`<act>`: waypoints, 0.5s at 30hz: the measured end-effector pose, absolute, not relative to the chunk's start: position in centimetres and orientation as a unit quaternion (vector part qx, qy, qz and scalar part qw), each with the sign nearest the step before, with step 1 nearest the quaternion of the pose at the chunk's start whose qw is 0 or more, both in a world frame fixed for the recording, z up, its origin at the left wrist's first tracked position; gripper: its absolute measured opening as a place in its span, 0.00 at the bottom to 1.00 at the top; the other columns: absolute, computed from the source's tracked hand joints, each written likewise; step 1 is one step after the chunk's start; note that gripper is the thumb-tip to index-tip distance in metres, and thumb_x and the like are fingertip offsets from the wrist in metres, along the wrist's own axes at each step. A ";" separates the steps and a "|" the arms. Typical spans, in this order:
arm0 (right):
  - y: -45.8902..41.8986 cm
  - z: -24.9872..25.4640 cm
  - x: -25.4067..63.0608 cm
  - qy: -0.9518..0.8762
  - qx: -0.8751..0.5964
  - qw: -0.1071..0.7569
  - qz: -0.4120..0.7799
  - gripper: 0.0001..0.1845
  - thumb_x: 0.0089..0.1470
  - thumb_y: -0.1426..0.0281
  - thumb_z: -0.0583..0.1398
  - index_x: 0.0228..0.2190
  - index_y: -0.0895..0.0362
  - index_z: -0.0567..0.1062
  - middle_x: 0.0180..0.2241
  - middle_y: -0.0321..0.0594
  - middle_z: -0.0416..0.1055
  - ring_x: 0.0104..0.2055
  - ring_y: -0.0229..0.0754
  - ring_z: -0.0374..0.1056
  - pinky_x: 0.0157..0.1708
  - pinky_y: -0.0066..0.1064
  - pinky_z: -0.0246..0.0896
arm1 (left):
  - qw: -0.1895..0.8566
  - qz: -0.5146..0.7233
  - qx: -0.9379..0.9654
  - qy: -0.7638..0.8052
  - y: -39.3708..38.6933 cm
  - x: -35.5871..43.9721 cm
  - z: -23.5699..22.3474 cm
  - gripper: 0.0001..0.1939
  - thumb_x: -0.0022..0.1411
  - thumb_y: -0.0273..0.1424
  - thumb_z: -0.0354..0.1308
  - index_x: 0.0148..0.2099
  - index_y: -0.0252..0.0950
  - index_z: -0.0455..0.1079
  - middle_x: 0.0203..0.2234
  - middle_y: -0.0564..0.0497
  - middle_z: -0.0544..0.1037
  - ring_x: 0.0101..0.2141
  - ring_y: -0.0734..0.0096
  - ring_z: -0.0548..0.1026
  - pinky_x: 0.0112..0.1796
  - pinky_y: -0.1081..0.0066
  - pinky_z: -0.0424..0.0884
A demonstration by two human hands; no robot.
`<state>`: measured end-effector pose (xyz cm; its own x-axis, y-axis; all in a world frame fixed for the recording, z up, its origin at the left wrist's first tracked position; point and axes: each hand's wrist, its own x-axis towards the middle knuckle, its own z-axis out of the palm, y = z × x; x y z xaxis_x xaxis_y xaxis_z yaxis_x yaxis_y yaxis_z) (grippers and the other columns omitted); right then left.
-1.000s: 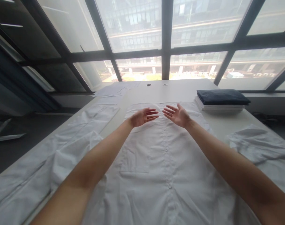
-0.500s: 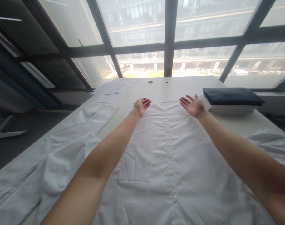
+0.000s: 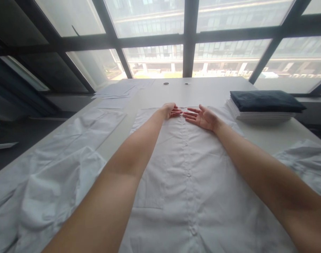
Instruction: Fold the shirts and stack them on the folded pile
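A white button-front coat (image 3: 213, 175) lies flat, its row of buttons running down the middle and a pocket (image 3: 149, 191) left of it. Over the far edge of the coat, my left hand (image 3: 173, 111) has its fingers pointing right, slightly bent and holding nothing visible. My right hand (image 3: 201, 117) is opposite, palm turned up and fingers stretched toward the left. The fingertips of both hands nearly meet above the button line. Whether either hand touches the cloth, I cannot tell.
Crumpled white sleeves spread at the left (image 3: 57, 182) and right (image 3: 304, 161). A folded dark cloth (image 3: 267, 100) tops a white stack (image 3: 265, 115) at the back right. Paper sheets (image 3: 116, 93) lie at the back left of the white table (image 3: 207, 92). Windows stand behind.
Both hands have moved inward along the coat's far edge, from well apart to nearly touching at the button line. The view has tilted slightly down.
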<state>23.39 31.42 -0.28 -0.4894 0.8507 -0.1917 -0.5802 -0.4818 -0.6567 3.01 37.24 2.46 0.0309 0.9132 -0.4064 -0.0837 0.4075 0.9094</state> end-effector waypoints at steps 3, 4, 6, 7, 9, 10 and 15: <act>31.3 -0.2 23.3 -0.257 -0.263 0.440 0.819 0.30 0.69 0.54 0.45 0.55 0.65 0.67 0.54 0.63 0.70 0.57 0.55 0.70 0.45 0.47 0.75 | 0.590 0.494 0.361 0.526 37.6 2.8 2.4 0.11 0.67 0.26 0.53 0.50 0.32 0.67 0.50 0.38 0.77 0.49 0.61 0.79 0.47 0.68 0.77; 31.2 -0.2 23.3 -0.253 -0.266 0.441 0.819 0.29 0.69 0.55 0.45 0.55 0.64 0.67 0.54 0.62 0.70 0.56 0.54 0.70 0.45 0.48 0.75 | 0.602 0.512 0.366 0.491 37.2 2.6 2.4 0.10 0.67 0.27 0.52 0.50 0.33 0.68 0.51 0.39 0.76 0.50 0.62 0.78 0.48 0.68 0.76; 31.1 0.0 23.2 -0.249 -0.270 0.441 0.819 0.27 0.69 0.55 0.45 0.55 0.62 0.68 0.54 0.59 0.71 0.56 0.53 0.70 0.45 0.49 0.75 | 0.660 0.506 0.386 0.399 36.0 1.7 2.4 0.11 0.68 0.29 0.52 0.50 0.33 0.70 0.52 0.40 0.77 0.51 0.60 0.78 0.51 0.63 0.75; 31.1 0.0 23.2 -0.249 -0.270 0.440 0.820 0.27 0.69 0.55 0.45 0.55 0.61 0.68 0.54 0.59 0.71 0.56 0.53 0.70 0.45 0.50 0.75 | 0.697 0.478 0.397 0.358 35.2 1.0 2.4 0.12 0.67 0.30 0.53 0.50 0.33 0.70 0.51 0.39 0.77 0.51 0.58 0.77 0.51 0.61 0.75; 31.0 0.0 23.2 -0.248 -0.269 0.440 0.820 0.27 0.69 0.55 0.45 0.55 0.60 0.68 0.54 0.58 0.70 0.56 0.52 0.70 0.45 0.49 0.75 | 0.750 0.402 0.407 0.331 33.9 -0.9 2.5 0.13 0.66 0.30 0.55 0.51 0.32 0.71 0.50 0.37 0.77 0.51 0.55 0.77 0.51 0.58 0.75; 31.1 0.0 23.2 -0.248 -0.268 0.441 0.820 0.27 0.69 0.55 0.45 0.55 0.61 0.68 0.54 0.59 0.70 0.56 0.52 0.70 0.45 0.49 0.75 | 0.754 0.383 0.401 0.351 33.4 -2.1 2.6 0.13 0.65 0.29 0.56 0.51 0.32 0.71 0.50 0.36 0.77 0.50 0.54 0.78 0.50 0.57 0.75; 31.4 -0.5 23.3 -0.255 -0.260 0.447 0.817 0.28 0.69 0.55 0.45 0.54 0.64 0.68 0.53 0.62 0.70 0.57 0.55 0.69 0.44 0.47 0.75 | 0.490 0.590 0.295 0.570 33.5 -8.4 3.5 0.12 0.64 0.24 0.52 0.50 0.36 0.68 0.43 0.41 0.77 0.42 0.63 0.80 0.42 0.66 0.77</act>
